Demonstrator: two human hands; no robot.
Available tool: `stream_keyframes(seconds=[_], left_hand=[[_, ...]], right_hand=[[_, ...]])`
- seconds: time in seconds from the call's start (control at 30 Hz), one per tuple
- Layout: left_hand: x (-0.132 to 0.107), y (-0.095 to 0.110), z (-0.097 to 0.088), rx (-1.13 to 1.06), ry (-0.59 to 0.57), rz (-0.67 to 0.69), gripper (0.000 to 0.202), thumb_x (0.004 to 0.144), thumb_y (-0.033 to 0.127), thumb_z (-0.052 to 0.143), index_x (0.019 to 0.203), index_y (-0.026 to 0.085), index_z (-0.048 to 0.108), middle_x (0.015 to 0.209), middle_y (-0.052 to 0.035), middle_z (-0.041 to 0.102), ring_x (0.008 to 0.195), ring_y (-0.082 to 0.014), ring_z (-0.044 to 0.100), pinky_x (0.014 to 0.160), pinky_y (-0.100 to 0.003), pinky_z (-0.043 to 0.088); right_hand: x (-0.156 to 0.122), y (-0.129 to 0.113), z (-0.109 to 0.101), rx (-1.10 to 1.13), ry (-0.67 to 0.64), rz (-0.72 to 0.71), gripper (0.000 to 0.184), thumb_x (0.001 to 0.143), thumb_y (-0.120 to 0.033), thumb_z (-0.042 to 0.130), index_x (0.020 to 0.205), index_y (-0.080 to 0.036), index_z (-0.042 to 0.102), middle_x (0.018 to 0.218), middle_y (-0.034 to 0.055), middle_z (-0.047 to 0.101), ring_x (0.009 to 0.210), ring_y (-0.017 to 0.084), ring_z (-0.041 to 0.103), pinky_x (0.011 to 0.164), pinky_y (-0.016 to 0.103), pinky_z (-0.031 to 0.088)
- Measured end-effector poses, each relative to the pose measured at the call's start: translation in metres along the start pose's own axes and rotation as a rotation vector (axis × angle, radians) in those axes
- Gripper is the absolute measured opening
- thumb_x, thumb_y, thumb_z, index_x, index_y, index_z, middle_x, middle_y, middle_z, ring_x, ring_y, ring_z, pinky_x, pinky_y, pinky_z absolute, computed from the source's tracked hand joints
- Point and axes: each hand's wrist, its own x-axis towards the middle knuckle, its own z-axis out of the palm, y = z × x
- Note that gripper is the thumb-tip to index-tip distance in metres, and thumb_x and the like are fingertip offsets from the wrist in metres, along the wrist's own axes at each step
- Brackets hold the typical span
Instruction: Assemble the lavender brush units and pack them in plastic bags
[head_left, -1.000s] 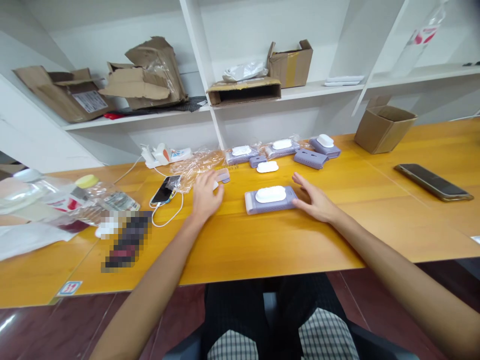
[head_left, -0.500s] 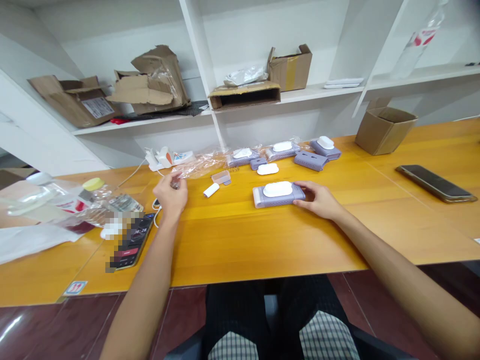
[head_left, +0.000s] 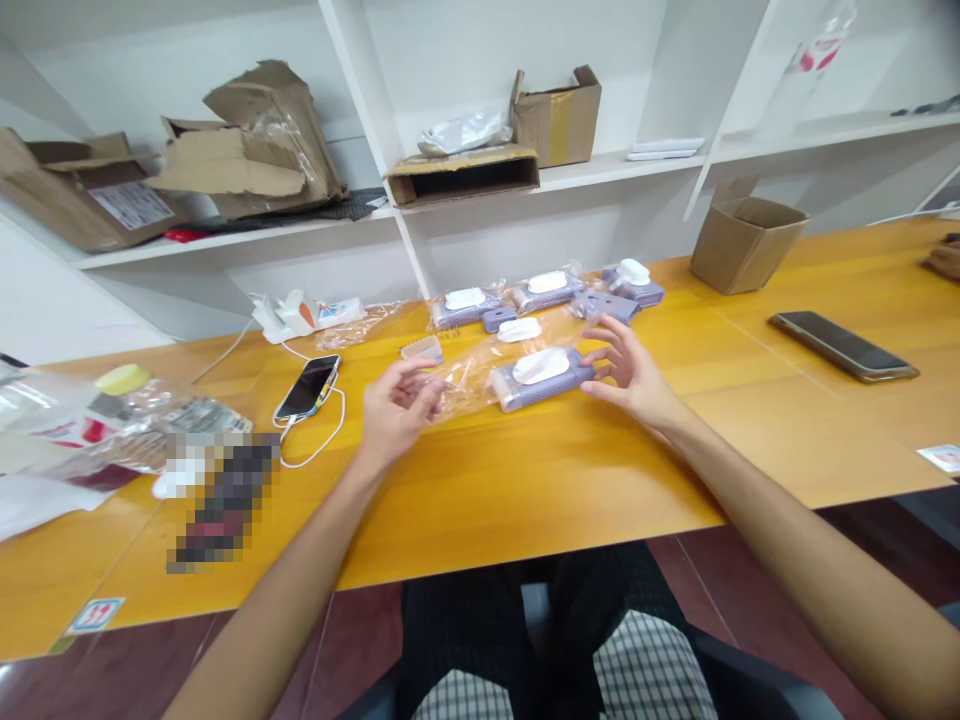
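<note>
My left hand (head_left: 401,408) pinches one end of a clear plastic bag (head_left: 472,378). The film stretches to the right, in front of and partly over a purple case with a white oval top (head_left: 544,378), which lies on the table. Beside the right end of that case, my right hand (head_left: 628,375) has its fingers spread and curved; it holds nothing that I can make out. Behind the case are a loose white oval piece (head_left: 519,329), a small purple part (head_left: 499,319) and a purple cover (head_left: 607,306). A small translucent box (head_left: 422,348) sits behind my left hand.
Similar purple cases (head_left: 465,306) stand in a row at the back. A phone with a white cable (head_left: 307,386) and bottles in plastic (head_left: 97,420) lie left. On the right are an open carton (head_left: 748,243) and another phone (head_left: 841,345). Shelves (head_left: 585,182) rise behind.
My left hand has brought the plastic bag from the back left over toward the purple case. My right hand has let go of the case and spread its fingers. The view has shifted slightly.
</note>
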Motion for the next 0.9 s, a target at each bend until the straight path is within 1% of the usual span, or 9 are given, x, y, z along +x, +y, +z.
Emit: stream_keyframes(seconds=[0.07,0.13,0.23,0.33,0.47,0.53,0.6,0.67,0.9], left_hand=[[0.002,0.003,-0.003,-0.207,-0.071,-0.153,0.043,0.084,0.053,0.079,0.107,0.019,0.066,0.072,-0.0015,0.074,0.042,-0.0101,0.056,0.040,-0.022,0.043],[0.005,0.004,-0.005,-0.347,-0.131,-0.271,0.049,0.079,0.057,0.082,0.106,0.020,0.064,0.065,0.0008,0.071,0.036,-0.0078,0.047,0.036,-0.020,0.036],[0.007,0.005,-0.003,-0.391,-0.205,-0.410,0.052,0.075,0.056,0.086,0.106,0.020,0.065,0.064,0.0016,0.069,0.035,-0.0064,0.044,0.036,-0.020,0.032],[0.006,0.003,0.000,-0.331,-0.223,-0.479,0.050,0.074,0.052,0.087,0.106,0.020,0.068,0.070,0.0000,0.071,0.039,-0.0072,0.047,0.038,-0.020,0.033],[0.008,-0.003,-0.002,-0.299,-0.205,-0.522,0.050,0.070,0.049,0.090,0.105,0.020,0.068,0.078,-0.0019,0.074,0.044,-0.0091,0.053,0.040,-0.021,0.034],[0.011,-0.008,-0.005,-0.340,-0.188,-0.549,0.051,0.067,0.048,0.093,0.101,0.020,0.066,0.086,-0.0032,0.075,0.048,-0.0095,0.057,0.044,-0.021,0.039],[0.013,-0.012,-0.010,-0.407,-0.160,-0.557,0.053,0.063,0.047,0.096,0.096,0.019,0.066,0.092,-0.0042,0.076,0.055,-0.0100,0.061,0.050,-0.022,0.045],[0.016,-0.018,-0.014,-0.466,-0.131,-0.561,0.052,0.058,0.043,0.099,0.092,0.017,0.069,0.095,-0.0052,0.076,0.063,-0.0114,0.066,0.058,-0.023,0.050],[0.019,-0.036,-0.018,-0.520,-0.038,-0.609,0.041,0.058,0.031,0.100,0.088,0.013,0.079,0.096,-0.0093,0.080,0.076,-0.0137,0.073,0.076,-0.025,0.059]], right_hand=[[0.000,-0.002,0.000,0.056,0.009,0.004,0.101,0.073,-0.047,0.091,0.157,-0.050,0.035,0.161,0.0069,0.044,0.098,0.021,0.069,0.086,0.043,0.062],[0.001,-0.002,-0.002,0.131,0.026,0.031,0.098,0.071,-0.047,0.092,0.154,-0.049,0.040,0.160,0.0061,0.047,0.087,0.019,0.068,0.083,0.044,0.063],[0.000,-0.003,-0.005,0.197,0.014,0.160,0.070,0.069,-0.050,0.091,0.132,-0.035,0.065,0.127,0.0079,0.071,0.077,0.020,0.068,0.076,0.044,0.062],[0.000,-0.009,-0.008,0.257,0.022,0.301,0.051,0.066,-0.061,0.087,0.103,-0.028,0.074,0.095,0.0078,0.076,0.080,0.025,0.070,0.071,0.043,0.058],[0.001,-0.020,-0.012,0.449,0.046,0.387,0.069,0.066,-0.090,0.066,0.096,-0.029,0.077,0.094,0.0084,0.076,0.079,0.026,0.069,0.067,0.042,0.056],[0.001,-0.020,-0.013,0.476,0.041,0.379,0.060,0.061,-0.082,0.080,0.090,-0.029,0.079,0.085,0.0049,0.074,0.070,0.021,0.065,0.064,0.038,0.054],[0.000,-0.017,-0.011,0.426,0.065,0.368,0.044,0.054,-0.058,0.097,0.081,-0.028,0.079,0.078,0.0010,0.072,0.063,0.015,0.059,0.059,0.032,0.050],[0.000,-0.013,-0.009,0.381,0.095,0.354,0.036,0.054,-0.043,0.101,0.075,-0.027,0.078,0.075,-0.0007,0.070,0.060,0.012,0.056,0.056,0.029,0.046],[0.000,-0.010,-0.010,0.382,0.071,0.300,0.028,0.064,-0.041,0.097,0.078,-0.025,0.078,0.071,-0.0016,0.068,0.060,0.012,0.055,0.057,0.029,0.046]])
